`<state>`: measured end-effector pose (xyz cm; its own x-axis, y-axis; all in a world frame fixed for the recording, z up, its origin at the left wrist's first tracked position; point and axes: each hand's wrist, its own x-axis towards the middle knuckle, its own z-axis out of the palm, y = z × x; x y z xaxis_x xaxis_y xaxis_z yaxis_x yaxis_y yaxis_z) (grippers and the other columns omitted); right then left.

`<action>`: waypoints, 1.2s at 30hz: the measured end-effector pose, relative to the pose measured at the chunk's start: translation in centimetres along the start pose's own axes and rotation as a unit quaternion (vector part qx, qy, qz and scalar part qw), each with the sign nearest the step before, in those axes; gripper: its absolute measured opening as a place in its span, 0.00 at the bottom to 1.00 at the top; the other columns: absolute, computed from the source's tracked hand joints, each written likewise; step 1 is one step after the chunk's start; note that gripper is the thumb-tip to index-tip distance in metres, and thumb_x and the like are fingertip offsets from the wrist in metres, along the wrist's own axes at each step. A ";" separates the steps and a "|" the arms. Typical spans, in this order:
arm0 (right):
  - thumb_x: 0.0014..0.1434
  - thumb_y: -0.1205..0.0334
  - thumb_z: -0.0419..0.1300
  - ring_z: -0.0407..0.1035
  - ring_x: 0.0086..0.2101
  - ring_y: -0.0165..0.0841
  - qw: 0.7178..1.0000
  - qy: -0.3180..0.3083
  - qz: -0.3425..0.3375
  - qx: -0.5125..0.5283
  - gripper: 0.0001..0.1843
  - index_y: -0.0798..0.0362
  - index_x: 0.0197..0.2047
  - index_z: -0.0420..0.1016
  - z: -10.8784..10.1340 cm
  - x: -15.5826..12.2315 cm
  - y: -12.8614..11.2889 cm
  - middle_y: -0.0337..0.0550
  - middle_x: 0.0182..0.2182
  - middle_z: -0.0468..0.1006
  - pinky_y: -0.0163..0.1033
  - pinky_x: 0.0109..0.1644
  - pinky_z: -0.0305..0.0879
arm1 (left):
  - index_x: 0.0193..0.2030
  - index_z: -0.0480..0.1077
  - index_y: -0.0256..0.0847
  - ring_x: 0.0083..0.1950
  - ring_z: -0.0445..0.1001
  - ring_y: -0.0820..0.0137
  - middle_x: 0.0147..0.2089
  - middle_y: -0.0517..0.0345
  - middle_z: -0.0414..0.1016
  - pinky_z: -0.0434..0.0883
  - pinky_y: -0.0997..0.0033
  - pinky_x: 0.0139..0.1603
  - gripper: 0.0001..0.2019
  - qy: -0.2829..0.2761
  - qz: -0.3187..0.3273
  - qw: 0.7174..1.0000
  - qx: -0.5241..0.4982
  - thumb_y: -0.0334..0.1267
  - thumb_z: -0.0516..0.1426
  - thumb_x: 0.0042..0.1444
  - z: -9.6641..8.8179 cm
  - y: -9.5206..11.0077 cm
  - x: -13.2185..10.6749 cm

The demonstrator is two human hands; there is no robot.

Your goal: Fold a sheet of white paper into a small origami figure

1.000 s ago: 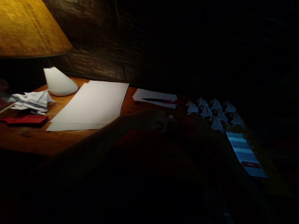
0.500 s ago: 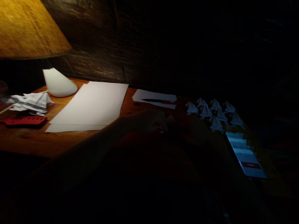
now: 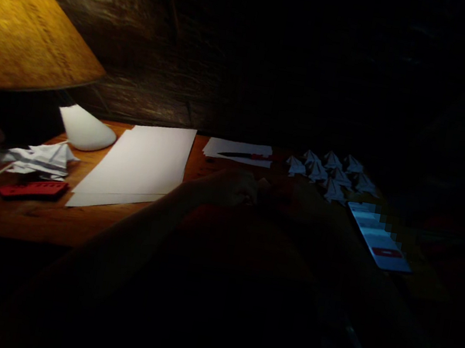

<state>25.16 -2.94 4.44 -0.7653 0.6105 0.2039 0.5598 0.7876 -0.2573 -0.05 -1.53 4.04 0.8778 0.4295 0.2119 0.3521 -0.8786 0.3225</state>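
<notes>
In deep shadow at the middle of the table, my left hand (image 3: 234, 188) is closed, its fingers curled around a small piece of paper (image 3: 263, 183). Only a pale edge of that paper shows between the hands. My right hand (image 3: 297, 201) meets it from the other side, closed at the same paper, its fingers mostly lost in the dark. Beyond the hands, a knife (image 3: 244, 156) with a red and black handle lies on a small stack of white paper (image 3: 237, 146). Several folded paper figures (image 3: 316, 170) stand grouped behind my right hand.
Large white sheets (image 3: 141, 159) lie left of my hands. Farther left are a lamp (image 3: 86, 129) with a yellow shade, a crumpled striped paper or cloth (image 3: 41, 158) and a red object (image 3: 34, 189). A lit phone (image 3: 376, 234) lies at the right. A dark wall (image 3: 142, 76) rises behind.
The view has shifted slightly, so most things sit a little farther left. Both hands stay together at the small paper, with only slight finger movement.
</notes>
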 end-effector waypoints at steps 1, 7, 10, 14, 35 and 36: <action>0.58 0.64 0.61 0.75 0.41 0.37 1.000 -0.005 0.004 -0.007 0.12 0.45 0.40 0.86 -0.1 0.1 -0.1 0.42 0.45 0.83 0.40 0.43 0.63 | 0.38 0.79 0.44 0.49 0.75 0.66 0.45 0.59 0.82 0.70 0.62 0.53 0.16 0.001 0.000 1.000 0.006 0.23 0.53 0.56 0.0 0.1 0.1; 0.61 0.60 0.61 0.74 0.37 0.35 0.997 -0.029 0.044 -0.052 0.11 0.46 0.39 0.86 -0.5 0.4 -1.5 0.42 0.42 0.84 0.38 0.37 0.58 | 0.37 0.79 0.43 0.49 0.74 0.65 0.46 0.59 0.82 0.70 0.62 0.52 0.16 -0.002 -0.008 0.999 0.042 0.23 0.52 0.56 0.3 0.3 0.4; 0.62 0.57 0.60 0.73 0.33 0.34 0.996 -0.029 0.061 -0.050 0.12 0.47 0.39 0.86 -0.6 0.4 -2.0 0.42 0.39 0.84 0.38 0.34 0.55 | 0.37 0.78 0.43 0.48 0.75 0.66 0.45 0.59 0.82 0.70 0.63 0.53 0.15 -0.002 -0.013 0.999 0.037 0.23 0.52 0.56 0.3 0.3 0.3; 0.61 0.57 0.59 0.71 0.29 0.33 0.995 -0.030 0.082 -0.055 0.13 0.47 0.40 0.86 -0.4 0.4 -1.7 0.42 0.34 0.84 0.38 0.32 0.52 | 0.35 0.77 0.43 0.47 0.75 0.67 0.41 0.59 0.81 0.70 0.65 0.50 0.14 -0.006 -0.018 1.000 0.015 0.23 0.52 0.56 -0.1 0.5 0.2; 0.56 0.66 0.60 0.75 0.34 0.34 0.998 -0.016 0.061 -0.014 0.14 0.47 0.40 0.87 0.1 0.4 -0.3 0.40 0.40 0.85 0.37 0.35 0.59 | 0.37 0.79 0.42 0.48 0.76 0.67 0.41 0.57 0.81 0.70 0.65 0.51 0.15 -0.004 -0.030 0.999 -0.014 0.23 0.52 0.55 -0.1 0.0 0.1; 0.55 0.67 0.60 0.76 0.35 0.34 0.998 -0.012 0.057 -0.008 0.14 0.47 0.40 0.87 0.1 0.4 -0.2 0.39 0.41 0.85 0.37 0.36 0.60 | 0.37 0.79 0.42 0.47 0.76 0.67 0.41 0.57 0.81 0.70 0.65 0.51 0.15 -0.003 -0.029 0.999 -0.019 0.23 0.52 0.54 -0.1 0.0 0.0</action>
<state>24.75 -2.85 4.43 -0.7034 0.6947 0.1502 0.6488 0.7139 -0.2633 -0.07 -1.47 4.18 0.8579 0.4786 0.1870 0.3901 -0.8435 0.3693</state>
